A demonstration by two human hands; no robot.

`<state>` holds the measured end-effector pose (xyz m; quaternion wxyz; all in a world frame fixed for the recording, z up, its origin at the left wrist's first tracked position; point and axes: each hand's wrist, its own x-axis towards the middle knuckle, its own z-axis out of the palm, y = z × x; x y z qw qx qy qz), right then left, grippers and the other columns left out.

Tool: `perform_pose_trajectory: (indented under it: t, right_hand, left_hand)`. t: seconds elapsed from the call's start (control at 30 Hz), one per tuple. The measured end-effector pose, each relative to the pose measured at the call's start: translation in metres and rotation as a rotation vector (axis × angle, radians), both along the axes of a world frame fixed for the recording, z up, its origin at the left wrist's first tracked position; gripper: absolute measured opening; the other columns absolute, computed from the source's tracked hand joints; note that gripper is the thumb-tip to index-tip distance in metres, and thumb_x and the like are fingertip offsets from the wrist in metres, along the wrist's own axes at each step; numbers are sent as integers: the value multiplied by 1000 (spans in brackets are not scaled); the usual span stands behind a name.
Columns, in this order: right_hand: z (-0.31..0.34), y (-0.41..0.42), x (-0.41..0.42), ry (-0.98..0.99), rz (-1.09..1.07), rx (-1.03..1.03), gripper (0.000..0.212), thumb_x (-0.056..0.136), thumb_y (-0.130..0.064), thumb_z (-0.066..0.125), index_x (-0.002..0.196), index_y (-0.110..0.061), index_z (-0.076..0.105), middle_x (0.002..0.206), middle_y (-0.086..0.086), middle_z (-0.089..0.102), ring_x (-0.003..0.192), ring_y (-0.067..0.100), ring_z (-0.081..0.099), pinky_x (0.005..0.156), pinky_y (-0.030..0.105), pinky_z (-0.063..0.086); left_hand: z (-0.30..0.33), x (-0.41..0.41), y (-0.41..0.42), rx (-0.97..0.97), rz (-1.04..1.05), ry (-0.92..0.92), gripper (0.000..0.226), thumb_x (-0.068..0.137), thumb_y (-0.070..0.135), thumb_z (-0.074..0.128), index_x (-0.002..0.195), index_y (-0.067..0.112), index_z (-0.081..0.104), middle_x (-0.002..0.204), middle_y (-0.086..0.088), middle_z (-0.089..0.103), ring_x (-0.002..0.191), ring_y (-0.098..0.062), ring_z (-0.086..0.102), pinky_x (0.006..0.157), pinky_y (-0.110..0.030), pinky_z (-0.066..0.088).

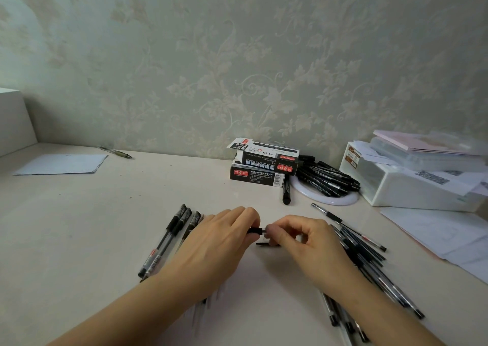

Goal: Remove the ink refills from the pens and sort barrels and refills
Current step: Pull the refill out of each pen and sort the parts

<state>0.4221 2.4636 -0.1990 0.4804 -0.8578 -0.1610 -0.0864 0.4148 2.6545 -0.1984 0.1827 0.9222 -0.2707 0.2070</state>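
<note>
- Centrally, near the front edge of the desk (79,213), both hands meet over one pen (255,230), of which only a short black section shows between the fingertips.
- The left hand (224,240) has its fingers curled round the pen's left part, pinching it just above the desk.
- The right hand (306,242) pinches the pen's right end with thumb and forefinger, its other fingers loosely curled; the two hands are almost touching.
- A thin dark piece (266,244) lies on the desk just below the fingertips; I cannot tell whether it is a refill or a pen tip.
- A row of pens with black grips (169,240) lies left of the left hand, angled toward the front-left, partly hidden under the wrist.
- A loose pile of pens and slim dark refills (369,253) fans out right of the right hand and runs toward the front-right edge.
- Two pen boxes (264,166) are stacked against the wall at the back edge, the top one with a flap open.
- A heap of black markers (327,178) rests on a white ring (343,200) just right of the boxes, and one black marker (286,193) lies on the desk beside them.
- A white storage box (396,187) with papers and a pink book on top sits at the back-right corner.
- A sheet of paper (62,164) and a single pen (116,152) lie near the back-left edge.
</note>
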Motion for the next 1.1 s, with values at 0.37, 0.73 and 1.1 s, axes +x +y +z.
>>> perform_pose_trajectory:
  t: [0.37,0.73,1.1]
  right_hand:
    - [-1,-1,2,55,2,91,16,79,-46,74,90,-34,74,87,-16,74,73,-1,62,66,9,43]
    - [-2,-2,3,47,29,56,11,83,-36,74,93,-37,70,93,-17,72,72,0,60,64,10,43]
    - [-1,-2,3,62,34,70,14,82,-34,76,95,-36,69,93,-16,73,76,3,62,63,13,41]
  left_hand:
    - [-3,2,0,-2,17,15,23,101,39,32,107,25,49,99,12,56,89,-13,50,76,-28,39]
    - [-2,0,1,-25,-1,21,22,101,39,32,106,25,50,98,12,57,88,-13,51,74,-29,40]
    - [0,-1,1,-32,-5,28,21,101,37,33,104,24,49,94,12,55,84,-12,49,68,-26,36]
